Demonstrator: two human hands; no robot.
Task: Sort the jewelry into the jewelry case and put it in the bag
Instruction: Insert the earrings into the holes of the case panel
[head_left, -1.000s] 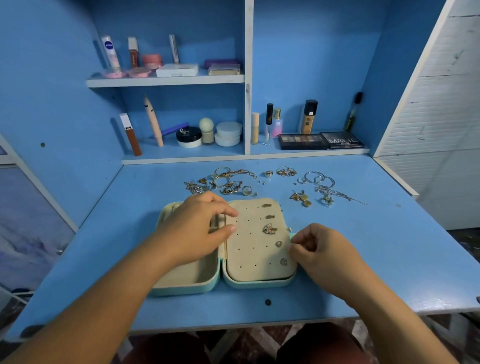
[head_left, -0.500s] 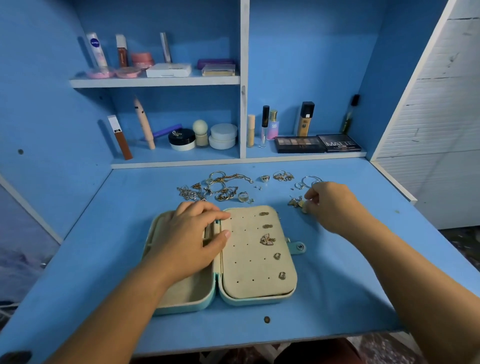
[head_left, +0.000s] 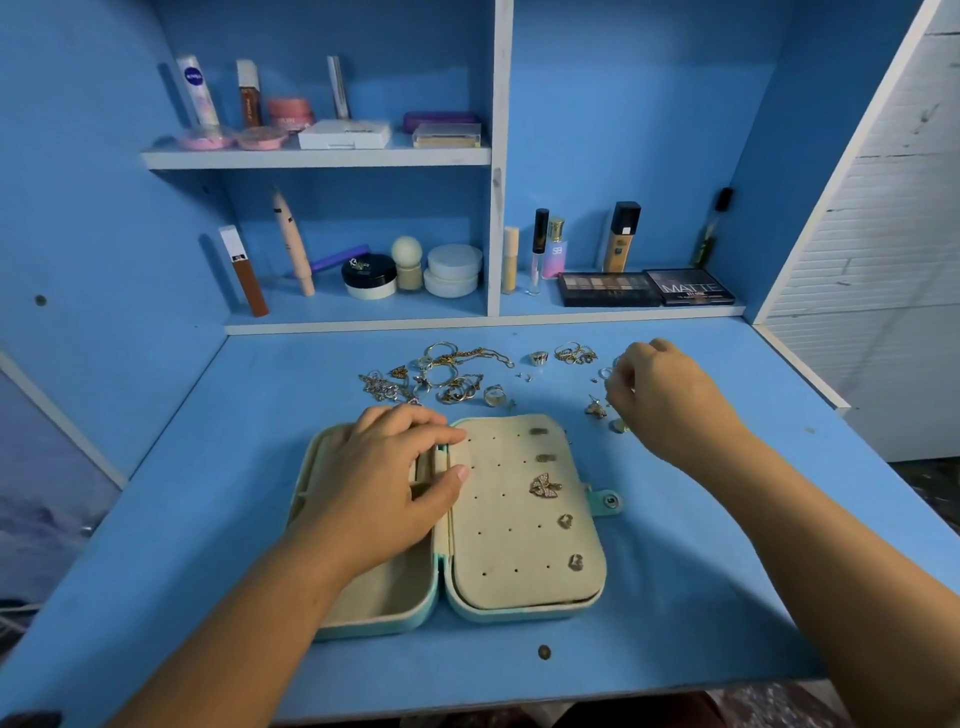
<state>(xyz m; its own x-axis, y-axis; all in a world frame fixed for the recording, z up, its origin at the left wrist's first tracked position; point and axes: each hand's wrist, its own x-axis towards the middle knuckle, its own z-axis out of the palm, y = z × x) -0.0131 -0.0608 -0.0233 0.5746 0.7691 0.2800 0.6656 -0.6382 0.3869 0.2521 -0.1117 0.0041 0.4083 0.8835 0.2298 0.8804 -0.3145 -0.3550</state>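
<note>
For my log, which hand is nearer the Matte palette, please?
Right. The right hand hovers in front of the Matte palette; the left hand rests on the jewelry case.

**Colour key, placed from the jewelry case (head_left: 457, 613).**

- **Case:** mint-green shell with beige lining.
- **Right half of the case:** a beige panel (head_left: 511, 519) patterned with regular rows of small dark holes and set with gold earrings (head_left: 544, 486).
- **Right edge of the case:** a mint-green snap tab (head_left: 605, 500).
- **Under the case:** plain blue desk top (head_left: 675, 597), with one brown spot (head_left: 544, 652) in front of the case.
- **Just behind the case:** loose jewelry (head_left: 441, 374), gold and silver.
- **Farther behind the case:**
  - blue cabinet with white shelf edges (head_left: 317, 157)
  - black palettes (head_left: 608, 288), one lettered in white
  - white jars (head_left: 452, 270)
  - pink pots (head_left: 291, 113)
  - a purple box (head_left: 439, 120)
</note>
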